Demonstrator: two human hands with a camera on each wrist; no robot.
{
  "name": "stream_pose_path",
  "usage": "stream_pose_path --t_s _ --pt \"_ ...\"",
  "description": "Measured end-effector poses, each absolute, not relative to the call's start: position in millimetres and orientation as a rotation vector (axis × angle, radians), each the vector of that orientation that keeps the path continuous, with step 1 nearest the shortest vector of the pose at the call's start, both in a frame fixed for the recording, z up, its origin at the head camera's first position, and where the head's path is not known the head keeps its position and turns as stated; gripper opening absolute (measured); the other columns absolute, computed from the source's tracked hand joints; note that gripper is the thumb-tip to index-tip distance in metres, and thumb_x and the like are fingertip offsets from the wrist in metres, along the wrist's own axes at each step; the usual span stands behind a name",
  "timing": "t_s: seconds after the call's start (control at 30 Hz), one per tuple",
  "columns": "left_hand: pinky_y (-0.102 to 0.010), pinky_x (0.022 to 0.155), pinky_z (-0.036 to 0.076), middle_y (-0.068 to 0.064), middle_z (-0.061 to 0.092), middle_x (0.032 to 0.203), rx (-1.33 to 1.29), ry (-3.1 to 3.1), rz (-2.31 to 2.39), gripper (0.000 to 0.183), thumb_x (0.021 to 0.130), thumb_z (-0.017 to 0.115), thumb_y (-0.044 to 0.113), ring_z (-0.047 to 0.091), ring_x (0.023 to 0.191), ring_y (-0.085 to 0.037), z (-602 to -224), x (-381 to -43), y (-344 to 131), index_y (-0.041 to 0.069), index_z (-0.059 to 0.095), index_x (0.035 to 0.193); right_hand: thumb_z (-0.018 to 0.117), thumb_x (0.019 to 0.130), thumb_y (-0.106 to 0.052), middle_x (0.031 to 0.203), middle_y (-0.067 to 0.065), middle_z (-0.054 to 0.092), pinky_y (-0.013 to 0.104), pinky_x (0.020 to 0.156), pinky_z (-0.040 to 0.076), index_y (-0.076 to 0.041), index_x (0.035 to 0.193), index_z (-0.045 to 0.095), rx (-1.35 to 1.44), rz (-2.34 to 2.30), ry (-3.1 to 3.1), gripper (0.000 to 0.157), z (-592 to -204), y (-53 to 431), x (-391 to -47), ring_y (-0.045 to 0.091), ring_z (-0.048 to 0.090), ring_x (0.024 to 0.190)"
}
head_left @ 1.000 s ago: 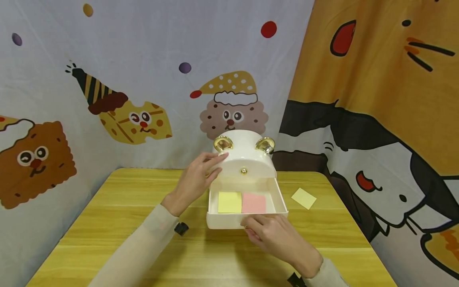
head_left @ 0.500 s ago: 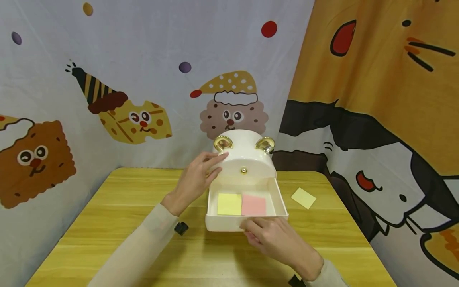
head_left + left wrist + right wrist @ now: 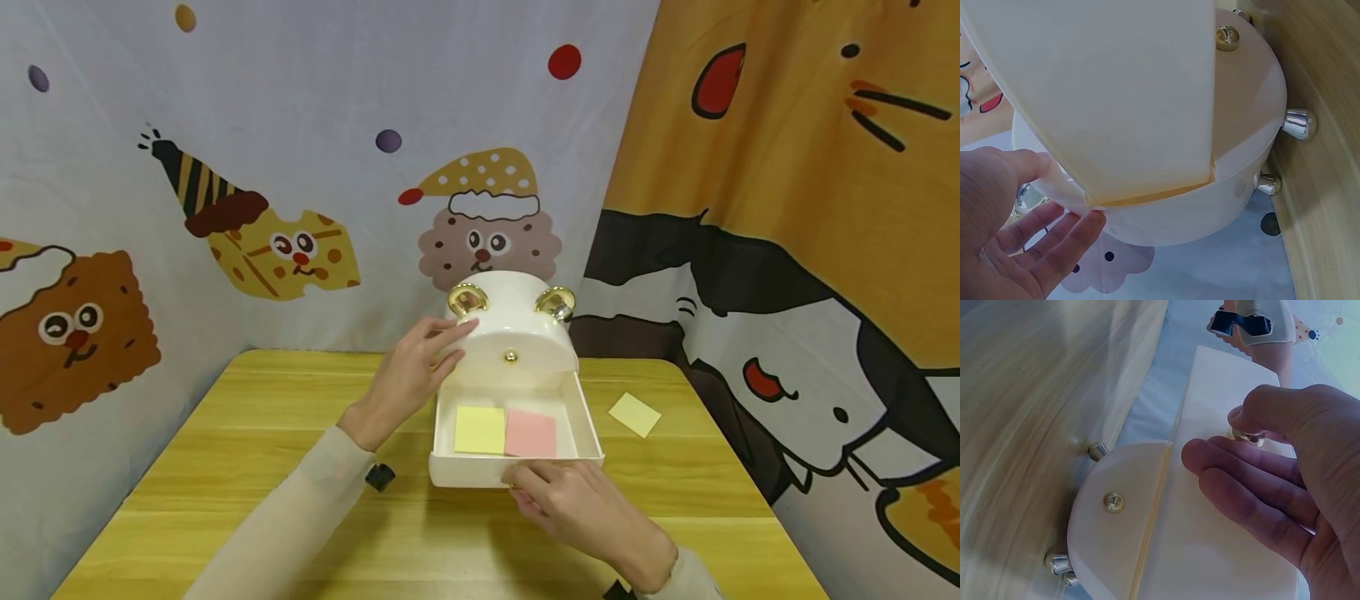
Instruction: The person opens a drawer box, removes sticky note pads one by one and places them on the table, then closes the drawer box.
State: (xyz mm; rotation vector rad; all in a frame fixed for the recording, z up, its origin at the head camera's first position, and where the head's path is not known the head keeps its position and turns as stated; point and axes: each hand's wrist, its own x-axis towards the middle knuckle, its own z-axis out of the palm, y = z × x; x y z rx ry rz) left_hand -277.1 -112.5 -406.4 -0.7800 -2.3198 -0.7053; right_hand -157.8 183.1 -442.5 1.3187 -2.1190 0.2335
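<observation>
A white rounded storage box (image 3: pixel 512 310) with gold ears stands on the table. Its lower drawer (image 3: pixel 465 472) is pulled out toward me. Inside lie a yellow sticky note (image 3: pixel 480 431) and a pink sticky note (image 3: pixel 531 433), side by side. My right hand (image 3: pixel 581 510) is at the drawer front, thumb and fingers pinching a gold knob (image 3: pixel 1254 437). On the box's left side rests my left hand (image 3: pixel 408 371), fingers fairly straight. Its fingertips (image 3: pixel 1094 220) touch the white body near the drawer opening in the left wrist view.
A pale yellow note (image 3: pixel 635 414) lies on the wooden table (image 3: pixel 292 400) to the right of the box. An upper drawer's gold knob (image 3: pixel 511 357) sits above the open drawer. A cartoon-printed curtain (image 3: pixel 315 108) hangs close behind the box.
The drawer has slid slightly toward me, carrying the two notes with it. My right hand keeps its pinch at the drawer front. My left hand stays in place on the box.
</observation>
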Motion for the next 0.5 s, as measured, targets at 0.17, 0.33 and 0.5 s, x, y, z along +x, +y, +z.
stream_pose_path --t_s 0.17,0.33,0.5 --pt "-0.031 0.07 0.065 -0.017 0.073 0.144 -0.772 -2.341 -0.697 0.056 0.111 0.082 0.016 0.078 0.101 -0.024 -406.8 -276.8 -112.0 0.024 0.069 0.165 0.099 0.086 -0.01 0.096 -0.013 0.08 0.01 0.058 0.049 -0.019 0.112 0.079 1.314 0.237 -2.118 0.034 -444.1 183.3 -157.2 -0.002 0.063 0.066" --pt "-0.033 0.074 0.067 -0.017 0.073 0.144 -0.774 -2.345 -0.707 0.056 0.112 0.081 0.015 0.079 0.105 -0.025 -407.4 -277.3 -112.3 0.024 0.068 0.165 0.101 0.085 -0.01 0.098 -0.013 0.081 0.012 0.058 0.052 -0.02 0.112 0.08 1.319 0.247 -2.126 0.035 -443.5 183.2 -157.2 -0.001 0.065 0.067" --pt "-0.034 0.075 0.068 -0.017 0.073 0.144 -0.778 -2.34 -0.719 0.056 0.112 0.081 0.015 0.079 0.108 -0.027 -406.8 -275.6 -112.6 0.024 0.068 0.166 0.103 0.084 -0.011 0.101 -0.013 0.084 0.014 0.059 0.055 -0.02 0.114 0.082 1.328 0.261 -2.14 0.038 -440.7 183.8 -156.6 -0.001 0.068 0.069"
